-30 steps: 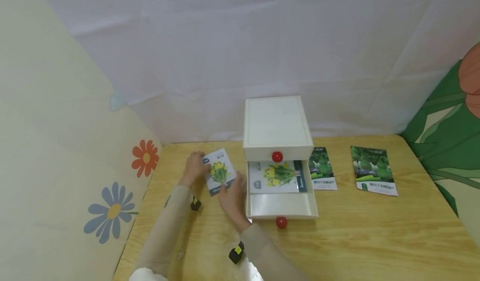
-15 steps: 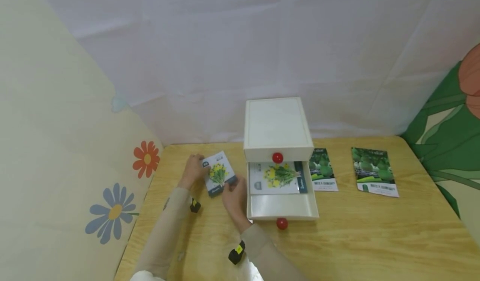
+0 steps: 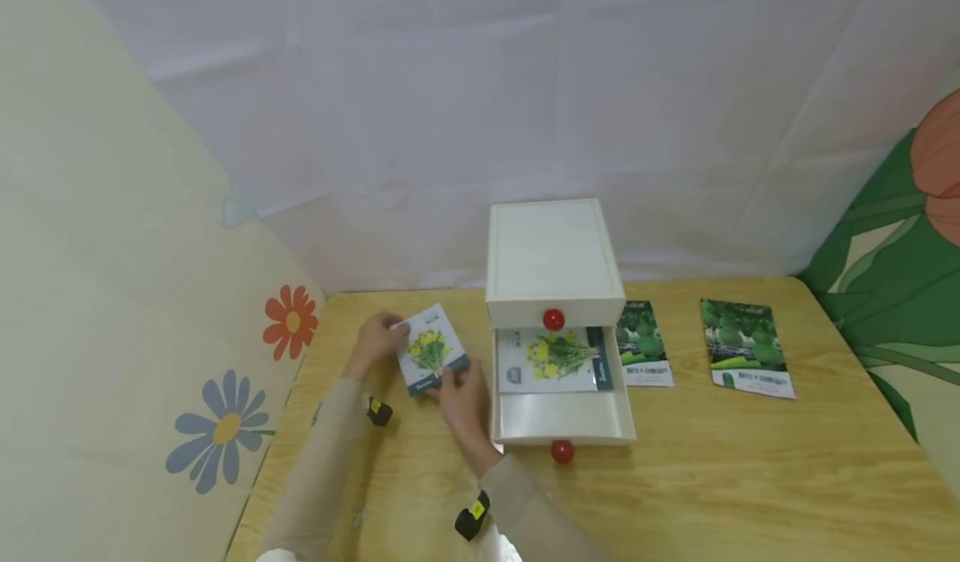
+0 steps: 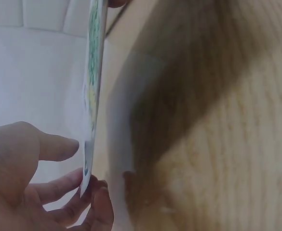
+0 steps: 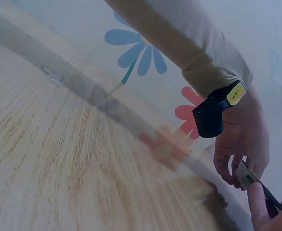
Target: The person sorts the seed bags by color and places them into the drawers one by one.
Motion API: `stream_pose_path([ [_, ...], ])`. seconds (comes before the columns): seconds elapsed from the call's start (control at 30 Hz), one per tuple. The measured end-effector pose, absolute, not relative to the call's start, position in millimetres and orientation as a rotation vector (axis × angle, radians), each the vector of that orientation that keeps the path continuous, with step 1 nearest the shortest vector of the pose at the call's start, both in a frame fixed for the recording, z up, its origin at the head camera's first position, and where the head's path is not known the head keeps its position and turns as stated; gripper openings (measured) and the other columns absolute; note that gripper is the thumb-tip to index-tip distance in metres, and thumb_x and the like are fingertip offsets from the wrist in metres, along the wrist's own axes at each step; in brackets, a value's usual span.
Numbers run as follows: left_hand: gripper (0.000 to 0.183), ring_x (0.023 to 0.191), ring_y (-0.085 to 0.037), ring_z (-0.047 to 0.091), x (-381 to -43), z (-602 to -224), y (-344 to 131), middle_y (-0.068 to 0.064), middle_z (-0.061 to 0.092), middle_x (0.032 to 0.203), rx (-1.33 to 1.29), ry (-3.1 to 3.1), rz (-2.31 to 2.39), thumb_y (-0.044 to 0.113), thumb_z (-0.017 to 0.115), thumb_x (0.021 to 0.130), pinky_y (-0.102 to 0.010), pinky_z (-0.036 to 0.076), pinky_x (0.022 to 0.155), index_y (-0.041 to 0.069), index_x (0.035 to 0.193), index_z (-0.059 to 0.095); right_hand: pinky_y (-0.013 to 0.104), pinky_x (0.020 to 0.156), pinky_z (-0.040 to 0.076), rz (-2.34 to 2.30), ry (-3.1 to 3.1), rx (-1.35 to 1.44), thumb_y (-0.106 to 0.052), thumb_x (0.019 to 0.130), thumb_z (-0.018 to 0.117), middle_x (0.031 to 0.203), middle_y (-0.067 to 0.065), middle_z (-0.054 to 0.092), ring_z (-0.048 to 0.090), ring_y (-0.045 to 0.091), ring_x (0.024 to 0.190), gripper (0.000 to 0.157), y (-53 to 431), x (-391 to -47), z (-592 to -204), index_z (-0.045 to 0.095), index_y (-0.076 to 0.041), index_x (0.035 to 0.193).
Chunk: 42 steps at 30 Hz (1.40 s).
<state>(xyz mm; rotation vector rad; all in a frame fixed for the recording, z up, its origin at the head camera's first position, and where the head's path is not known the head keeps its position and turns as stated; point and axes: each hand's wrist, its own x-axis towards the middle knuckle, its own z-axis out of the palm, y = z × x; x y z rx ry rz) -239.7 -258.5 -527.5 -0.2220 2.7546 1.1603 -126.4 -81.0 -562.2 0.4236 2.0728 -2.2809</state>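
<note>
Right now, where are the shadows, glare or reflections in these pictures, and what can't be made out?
Head view: white glare on the table beside the right sleeve; small print on the held packet too tiny to read. Left wrist view: a broad, soft-edged shadow beside the packet. Right wrist view: the red flower faintly reflected in the table.

On the table (image 3: pixel 720 483) at right, two green packets (image 3: pixel 747 348) were laid; a pale cloth (image 3: pixel 420 112) was hung at the far side; flowers (image 3: pixel 227 429) were pictured at left.
</note>
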Motion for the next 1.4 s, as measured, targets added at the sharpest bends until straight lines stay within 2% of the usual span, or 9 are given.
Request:
stream_pose_path([
  [0.33,0.046,0.135,-0.045,0.057,-243,-514,-264,-0.028,0.060,0.147,-0.126,2.718,1.124,0.029,0.051,0.111,-0.061,0.048,0.117,-0.001,0.146,0.058,0.033,0.070,0.068,-2.269,2.089,0.370,-0.012,0.107,0.060,0.119,0.021,0.074,0.078,0.020,0.079,0.029,-81,-119,-551,0.056,-0.006,0.135],
  [0.6,0.042,0.129,-0.040,0.061,-237,-504,-267,-0.024,0.064,0.143,-0.183,2.682,1.179,0.029,0.056,0.110,-0.058,0.051,0.114,0.003,0.143,0.062,0.036,0.073,0.069,-2.330,2.013,0.314,-0.010,0.108,0.058,0.123,0.024,0.072,0.077,0.023,0.080,0.029,-77,-112,-542,0.055,-0.003,0.135],
  [0.77,0.042,0.126,-0.039,0.062,-234,-500,-271,-0.025,0.065,0.140,-0.219,2.690,1.201,0.028,0.056,0.110,-0.056,0.052,0.113,0.001,0.141,0.063,0.035,0.074,0.069,-2.446,1.883,0.279,-0.004,0.103,0.064,0.127,0.028,0.069,0.078,0.025,0.080,0.035,-77,-110,-533,0.053,0.002,0.136],
  [0.93,0.041,0.125,-0.039,0.062,-233,-497,-273,-0.025,0.065,0.139,-0.266,2.694,1.213,0.028,0.056,0.110,-0.055,0.053,0.111,0.001,0.141,0.063,0.035,0.075,0.069,-2.483,1.786,0.242,-0.002,0.102,0.066,0.122,0.027,0.069,0.077,0.022,0.076,0.041,-76,-107,-527,0.051,0.004,0.139],
  [1.03,0.042,0.122,-0.037,0.063,-229,-493,-273,-0.025,0.065,0.138,-0.287,2.696,1.237,0.029,0.055,0.110,-0.054,0.054,0.110,0.001,0.141,0.063,0.033,0.076,0.069,-2.471,1.760,0.231,-0.003,0.102,0.066,0.116,0.025,0.070,0.076,0.019,0.075,0.039,-74,-107,-524,0.051,0.004,0.137],
  [1.4,0.048,0.119,-0.036,0.065,-215,-478,-280,-0.024,0.066,0.136,-0.339,2.685,1.266,0.034,0.056,0.110,-0.056,0.054,0.111,0.003,0.146,0.060,0.032,0.075,0.069,-2.470,1.745,0.156,-0.004,0.103,0.066,0.106,0.023,0.073,0.076,0.021,0.075,0.029,-70,-104,-511,0.056,0.005,0.128],
])
